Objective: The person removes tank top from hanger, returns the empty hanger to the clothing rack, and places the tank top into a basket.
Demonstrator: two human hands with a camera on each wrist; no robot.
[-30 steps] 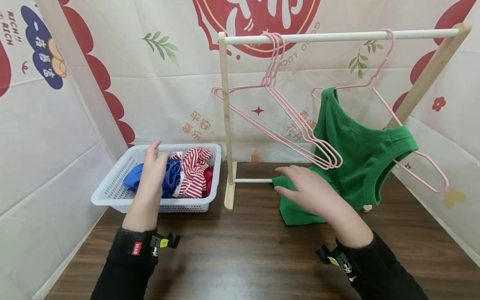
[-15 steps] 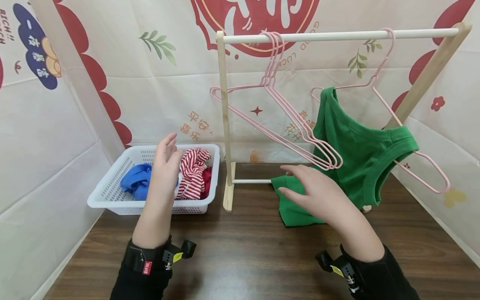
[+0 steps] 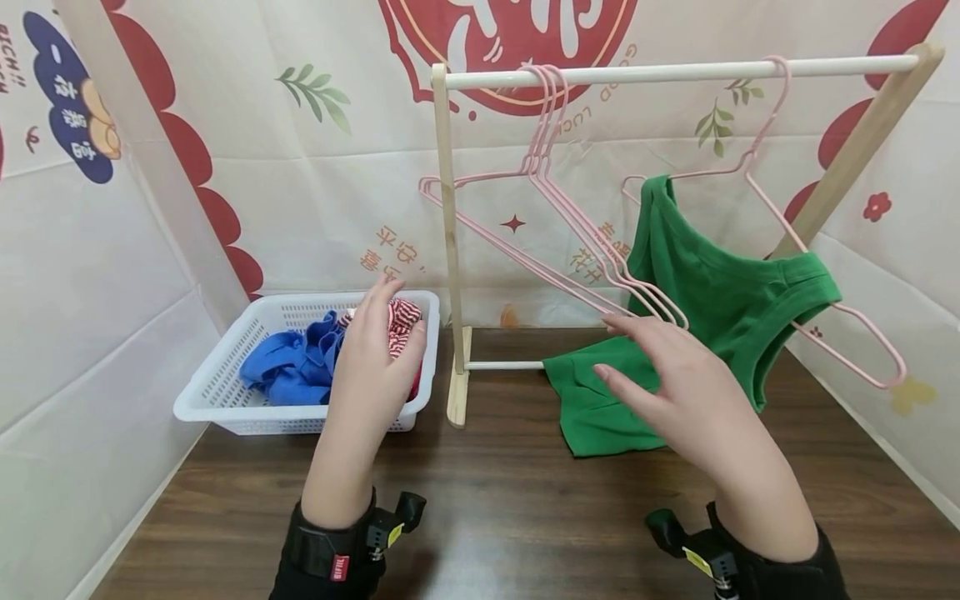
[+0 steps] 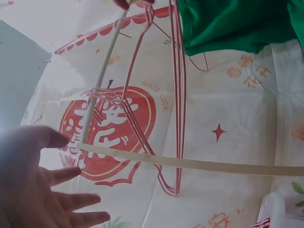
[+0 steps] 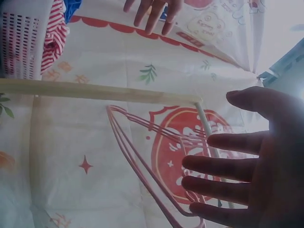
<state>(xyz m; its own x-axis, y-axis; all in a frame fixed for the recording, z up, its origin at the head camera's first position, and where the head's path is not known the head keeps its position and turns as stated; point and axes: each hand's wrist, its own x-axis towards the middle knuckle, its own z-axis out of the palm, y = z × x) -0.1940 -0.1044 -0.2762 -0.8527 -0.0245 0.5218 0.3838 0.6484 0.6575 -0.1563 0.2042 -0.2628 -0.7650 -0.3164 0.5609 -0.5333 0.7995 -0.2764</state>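
My left hand (image 3: 375, 358), fingers extended and holding nothing, is raised in front of the right part of a white basket (image 3: 217, 408). Inside the basket lie a blue garment (image 3: 292, 367) and a red-and-white striped garment (image 3: 403, 321), the latter partly covered by this hand. On the right, my right hand (image 3: 682, 392) hovers with spread fingers before a green sleeveless top (image 3: 720, 292), also holding nothing. That top hangs aslant on a pink hanger (image 3: 862, 321), its lower part spread on the table. Several bare pink hangers (image 3: 577, 221) hang together toward the rack's left end.
A clothes rack with a white top rail (image 3: 675, 73) and wooden left post (image 3: 448, 217) stands on the dark wooden table (image 3: 525, 517). A low white crossbar (image 3: 506, 365) joins its feet. Printed cloth walls (image 3: 337, 200) enclose the back and sides.
My left hand has moved right across the basket, uncovering the blue garment and covering part of the striped one. My right hand has shifted slightly right and nearer to me.
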